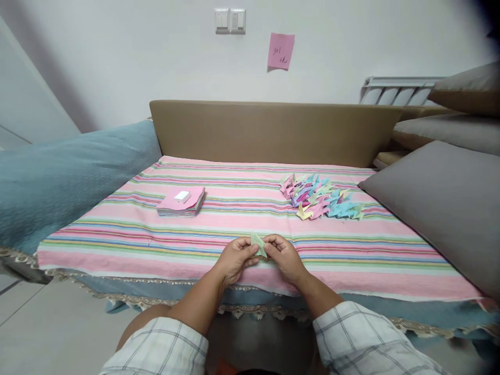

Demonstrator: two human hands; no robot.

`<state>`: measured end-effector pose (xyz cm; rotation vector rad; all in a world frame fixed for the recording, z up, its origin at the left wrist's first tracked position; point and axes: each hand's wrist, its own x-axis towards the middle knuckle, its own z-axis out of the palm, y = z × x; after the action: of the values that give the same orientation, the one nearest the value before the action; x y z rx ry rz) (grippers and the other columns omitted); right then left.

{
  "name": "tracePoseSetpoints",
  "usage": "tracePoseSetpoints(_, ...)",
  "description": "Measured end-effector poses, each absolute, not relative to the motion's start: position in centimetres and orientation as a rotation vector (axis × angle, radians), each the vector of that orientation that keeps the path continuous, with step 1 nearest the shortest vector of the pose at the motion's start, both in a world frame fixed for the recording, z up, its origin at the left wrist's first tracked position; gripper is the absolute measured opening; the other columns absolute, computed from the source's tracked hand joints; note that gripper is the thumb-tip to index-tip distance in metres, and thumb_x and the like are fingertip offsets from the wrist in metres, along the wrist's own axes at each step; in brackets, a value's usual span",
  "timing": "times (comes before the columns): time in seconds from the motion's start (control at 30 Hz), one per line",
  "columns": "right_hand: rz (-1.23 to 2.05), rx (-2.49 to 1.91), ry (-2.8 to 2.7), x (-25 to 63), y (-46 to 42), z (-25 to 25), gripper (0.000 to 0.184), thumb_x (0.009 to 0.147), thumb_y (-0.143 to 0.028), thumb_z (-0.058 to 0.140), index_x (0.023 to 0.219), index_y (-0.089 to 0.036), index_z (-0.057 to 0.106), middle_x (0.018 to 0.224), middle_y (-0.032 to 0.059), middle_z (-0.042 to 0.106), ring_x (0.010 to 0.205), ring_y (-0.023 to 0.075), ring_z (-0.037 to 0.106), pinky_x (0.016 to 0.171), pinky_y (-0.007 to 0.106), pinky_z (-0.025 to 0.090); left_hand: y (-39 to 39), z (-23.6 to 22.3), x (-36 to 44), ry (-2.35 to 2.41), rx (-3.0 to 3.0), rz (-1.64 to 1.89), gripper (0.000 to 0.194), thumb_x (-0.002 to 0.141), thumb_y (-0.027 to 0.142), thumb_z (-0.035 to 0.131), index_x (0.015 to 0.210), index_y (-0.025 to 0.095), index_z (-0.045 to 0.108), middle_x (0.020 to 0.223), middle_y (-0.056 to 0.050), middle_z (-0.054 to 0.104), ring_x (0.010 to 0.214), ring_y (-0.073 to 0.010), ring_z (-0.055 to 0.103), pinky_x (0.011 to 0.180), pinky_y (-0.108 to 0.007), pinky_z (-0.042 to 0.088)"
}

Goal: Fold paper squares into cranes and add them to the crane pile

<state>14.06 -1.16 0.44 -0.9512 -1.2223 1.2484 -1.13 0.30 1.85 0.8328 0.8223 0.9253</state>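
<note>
Between my two hands is a small piece of folded pale green paper [258, 245], held just above the front part of the striped cloth. My left hand [237, 258] pinches its left side with thumb and fingers. On the other side, my right hand [284, 257] grips the right edge between thumb and forefinger. Beyond my right hand lies a heap of folded paper cranes [312, 198] in pink, blue, yellow, purple and green. To the left sits a stack of square coloured paper [180, 203], with a small white block [182, 197] on top.
The pink striped cloth [234, 182] covers the sofa seat. Behind it stands a brown backrest [273, 130]. A large grey cushion [433, 208] leans in at the right, and a blue-covered armrest [78, 172] borders the left. A pink note [280, 51] sticks to the wall.
</note>
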Motion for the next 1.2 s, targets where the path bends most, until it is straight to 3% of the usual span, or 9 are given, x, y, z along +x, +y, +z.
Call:
tracePoseSetpoints(0.3, 0.902, -0.945, -1.397, 14.49, -1.39, 0.65, 0.017, 0.073, -0.036, 0.066, 0.082, -0.023, 0.066, 0.085, 0.0038, 0.06, 0.08, 0.0168, 0.057, 0.072, 0.03, 0.046, 0.38, 1.74, -1.05, 0.832, 0.833, 0.933, 0.035, 0.046, 0.033, 0.086, 0.062, 0.013, 0.062, 0.062, 0.003, 0.056, 0.058, -0.0056, 0.053, 0.057, -0.019, 0.049)
tracePoseSetpoints(0.53, 0.65, -1.016, -1.549, 14.81, -1.34, 0.7, 0.013, 0.076, -0.035, 0.063, 0.08, -0.024, 0.068, 0.078, 0.0039, 0.06, 0.069, 0.016, 0.054, 0.063, 0.03, 0.044, 0.61, 1.35, -1.02, 0.869, 0.898, 0.967, 0.036, 0.046, 0.035, 0.085, 0.066, 0.013, 0.064, 0.068, 0.002, 0.06, 0.063, -0.0075, 0.055, 0.059, -0.019, 0.048)
tracePoseSetpoints(0.8, 1.009, -1.072, -1.358, 14.29, -1.27, 0.4, 0.02, 0.072, -0.04, 0.064, 0.073, -0.02, 0.063, 0.065, 0.0006, 0.059, 0.06, 0.0138, 0.051, 0.058, 0.027, 0.041, 0.55, 1.16, -0.87, 0.854, 0.964, 0.923, 0.038, 0.047, 0.032, 0.085, 0.073, 0.014, 0.064, 0.068, 0.002, 0.061, 0.062, -0.0081, 0.055, 0.058, -0.018, 0.045)
tracePoseSetpoints(1.03, 1.122, -1.066, -1.286, 14.18, -1.22, 0.62, 0.027, 0.07, -0.045, 0.066, 0.069, -0.019, 0.059, 0.054, -0.0033, 0.05, 0.052, 0.0108, 0.044, 0.053, 0.026, 0.037, 0.35, 1.3, -0.74, 0.857, 0.977, 0.928, 0.037, 0.05, 0.034, 0.083, 0.075, 0.014, 0.064, 0.071, 0.002, 0.062, 0.065, -0.0088, 0.056, 0.058, -0.018, 0.045)
tracePoseSetpoints(1.2, 1.224, -1.002, -1.222, 14.25, -0.97, 0.18, 0.032, 0.074, -0.051, 0.061, 0.078, -0.02, 0.055, 0.061, -0.0029, 0.052, 0.056, 0.0107, 0.047, 0.055, 0.025, 0.04, 0.44, 1.35, -0.63, 0.855, 0.96, 0.988, 0.037, 0.051, 0.034, 0.083, 0.076, 0.014, 0.065, 0.072, 0.001, 0.065, 0.063, -0.0094, 0.057, 0.057, -0.019, 0.044)
